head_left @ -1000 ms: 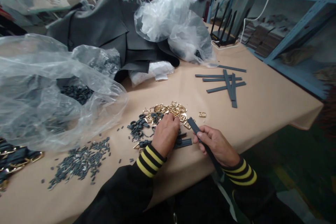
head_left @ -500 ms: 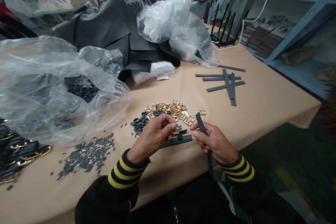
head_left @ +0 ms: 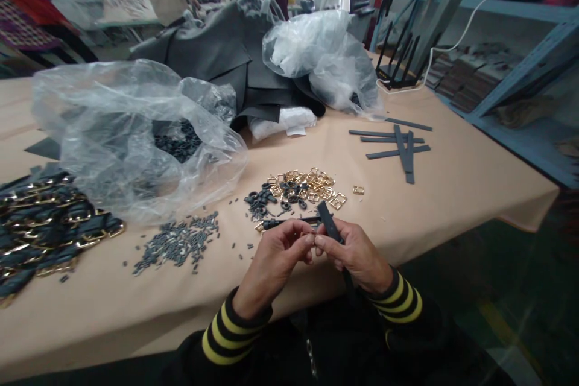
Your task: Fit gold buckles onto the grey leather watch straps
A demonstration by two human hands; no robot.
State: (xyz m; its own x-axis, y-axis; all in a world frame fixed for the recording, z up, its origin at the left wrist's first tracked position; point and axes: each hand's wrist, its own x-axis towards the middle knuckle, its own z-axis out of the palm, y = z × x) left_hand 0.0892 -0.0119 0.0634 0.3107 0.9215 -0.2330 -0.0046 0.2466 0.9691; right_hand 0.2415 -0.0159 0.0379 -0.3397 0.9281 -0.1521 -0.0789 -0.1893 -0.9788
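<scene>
Our right hand (head_left: 364,258) pinches a dark strip (head_left: 329,222); left hand (head_left: 277,258) curled, hold unclear; slack grip could drop the strip past the table's (head_left: 136,325) near edge.

Strap (head_left: 330,222): dark grey, flat, narrow, with a squared upper end.
Pose: tilted, the upper end leaning left and away from the wearer; the lower part runs down toward the wearer.
Position: gripped in the right hand (head_left: 359,253), over the near edge of the tabletop (head_left: 474,175).
Small piece (head_left: 315,233): between the fingertips of the left hand (head_left: 281,253) and right hand, just beside the strap; mostly hidden, its form unclear.
</scene>
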